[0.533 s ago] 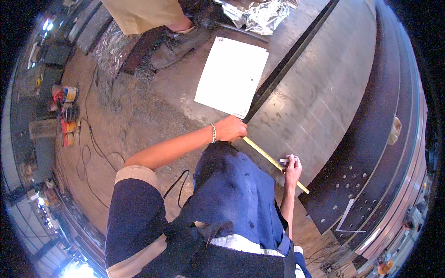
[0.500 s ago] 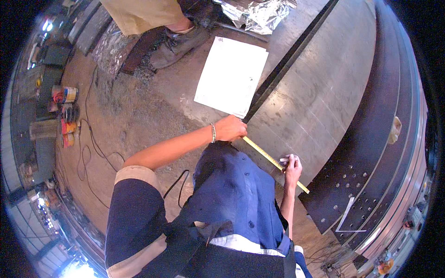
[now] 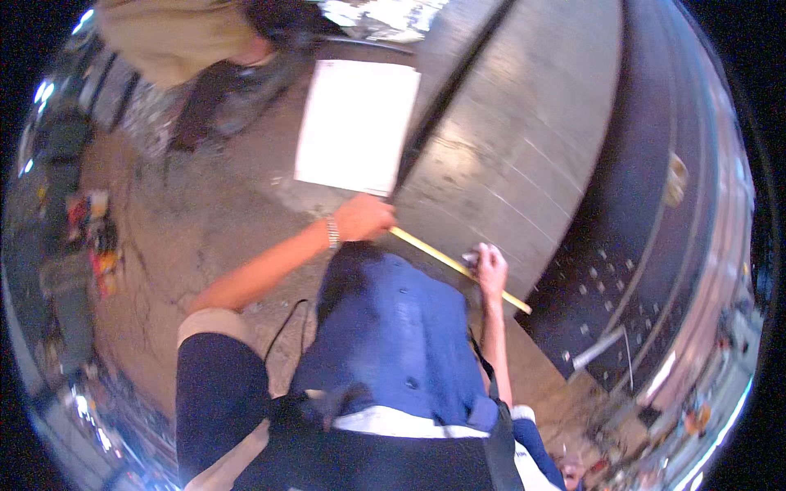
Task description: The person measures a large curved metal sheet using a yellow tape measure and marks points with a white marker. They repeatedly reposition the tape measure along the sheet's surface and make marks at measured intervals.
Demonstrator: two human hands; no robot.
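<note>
Workshop floor (image 3: pixel 164 221), brown and scuffed, fills much of the left of the scene. To its right we record a broad grey plate (image 3: pixel 524 106), bounded by a long dark gap (image 3: pixel 458 86) on its left and a curved edge on its right, where dark plates (image 3: pixel 647 155) begin, holed toward the near end. A co-worker's trouser leg (image 3: pixel 164 37) closes off the far left. We judge the right hand's (image 3: pixel 490 266) widest room to be toward the far side, over the grey plate; the left hand (image 3: pixel 366 215) has less, with the gap beside it and a white sheet (image 3: pixel 356 123) just beyond.

Close to the grey plate's near edge runs a yellow tape (image 3: pixel 434 253), slanting from the left hand to the plate's near right corner; whether its end hooks there, we cannot tell. We advise keeping it flat and taut, its line parallel to the edge. An L-shaped pale piece of metal (image 3: pixel 599 349) lies beyond that corner, on the holed plates.

Left fingers are closed around the tape. Right fingers are curled over it, tips together on a small pale piece (image 3: pixel 469 257), blurred; we would steady that hand against the plate and read the tape from straight above
</note>
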